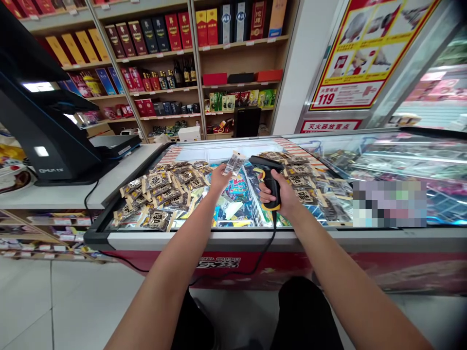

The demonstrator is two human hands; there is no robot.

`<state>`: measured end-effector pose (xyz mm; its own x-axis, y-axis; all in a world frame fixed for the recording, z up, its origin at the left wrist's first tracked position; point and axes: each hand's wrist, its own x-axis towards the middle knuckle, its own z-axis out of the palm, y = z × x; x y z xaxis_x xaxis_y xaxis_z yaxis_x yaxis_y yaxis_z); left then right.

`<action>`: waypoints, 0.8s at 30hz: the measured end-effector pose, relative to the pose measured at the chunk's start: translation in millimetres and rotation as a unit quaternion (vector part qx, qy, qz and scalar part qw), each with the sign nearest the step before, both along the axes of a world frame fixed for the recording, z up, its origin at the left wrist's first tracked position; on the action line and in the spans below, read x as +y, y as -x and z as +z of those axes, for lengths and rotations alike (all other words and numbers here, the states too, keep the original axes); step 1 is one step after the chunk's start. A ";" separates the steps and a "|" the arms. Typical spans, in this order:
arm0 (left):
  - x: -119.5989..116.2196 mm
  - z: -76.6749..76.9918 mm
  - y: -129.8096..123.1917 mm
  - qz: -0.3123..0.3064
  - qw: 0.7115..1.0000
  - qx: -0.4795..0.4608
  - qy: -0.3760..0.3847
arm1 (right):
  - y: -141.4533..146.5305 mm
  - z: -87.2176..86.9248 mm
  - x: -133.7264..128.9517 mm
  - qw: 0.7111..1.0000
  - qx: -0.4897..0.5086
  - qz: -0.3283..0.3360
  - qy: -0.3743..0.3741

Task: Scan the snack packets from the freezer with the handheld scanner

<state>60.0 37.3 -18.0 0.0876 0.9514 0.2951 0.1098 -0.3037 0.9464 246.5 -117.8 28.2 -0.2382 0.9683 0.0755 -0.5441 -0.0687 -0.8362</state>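
1. Holding one small packet (pixel 235 163) up over the middle of the chest freezer (pixel 138 241): left hand (pixel 219 178), fingers pinched nearly together on its near end. It could slip or swing, because only that end is gripped.
2. Right hand (pixel 287 197) wraps the handle of the black-and-yellow scanner (pixel 270 183), fingers curled round, thumb along it. Can't tell if the trigger is pressed; a squeeze that tight could set it off by accident.
3. Scanner head is near the packet, apart from it. Any read could fail if the wrapper creases, glares or sits at a bad angle. Code position: too small to tell.
4. Cable (pixel 275 223) drops from the handle over the freezer's front edge and down its red face. It could catch on the edge or near the legs (pixel 302 311), tugging the scanner off aim.
5. Left pile (pixel 160 187) and right pile (pixel 301 181) of packets flank the hands. A forearm brush could slide some, wrappers probably being slick. A dropped packet could get mixed in, looking much alike.
6. Bags (pixel 237 189) lie lower, under the hands. Can't tell whether glass covers that part; if uncovered, a dropped packet could land among them.
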 end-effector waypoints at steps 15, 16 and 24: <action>11.4 -10.5 0.9 -0.026 0.999 -0.025 0.010 | -2.3 -2.1 4.1 1.000 0.018 -0.011 0.013; 11.7 -10.6 0.9 -0.025 0.999 -0.019 0.007 | -2.6 -2.3 4.5 1.000 0.017 -0.012 0.014; 8.1 -7.5 0.7 -0.025 0.997 -0.055 0.039 | -3.6 -3.6 6.2 1.000 0.025 -0.018 0.005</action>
